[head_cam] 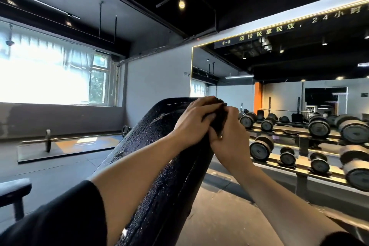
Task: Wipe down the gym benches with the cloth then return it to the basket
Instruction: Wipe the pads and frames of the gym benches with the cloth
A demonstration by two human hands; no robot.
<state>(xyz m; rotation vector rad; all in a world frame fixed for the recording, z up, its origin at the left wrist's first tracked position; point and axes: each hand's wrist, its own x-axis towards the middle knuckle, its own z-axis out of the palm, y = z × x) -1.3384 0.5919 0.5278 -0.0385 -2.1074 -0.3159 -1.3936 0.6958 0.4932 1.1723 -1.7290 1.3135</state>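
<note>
The dumbbell rack (303, 164) at 3 o'clock carries round, dark dumbbells (261, 148) on its shelves. The dark cloth (218, 119) sits near the top end of the inclined bench pad (159, 166), bunched between both hands. The left hand (196, 121) lies over it with fingers curled round the fabric; the right hand (229, 142), at 4 o'clock of the cloth, pinches its edge. The pad is black, pebbled and beaded with droplets. A barbell (60, 140) rests on a floor mat at 9 o'clock
</note>
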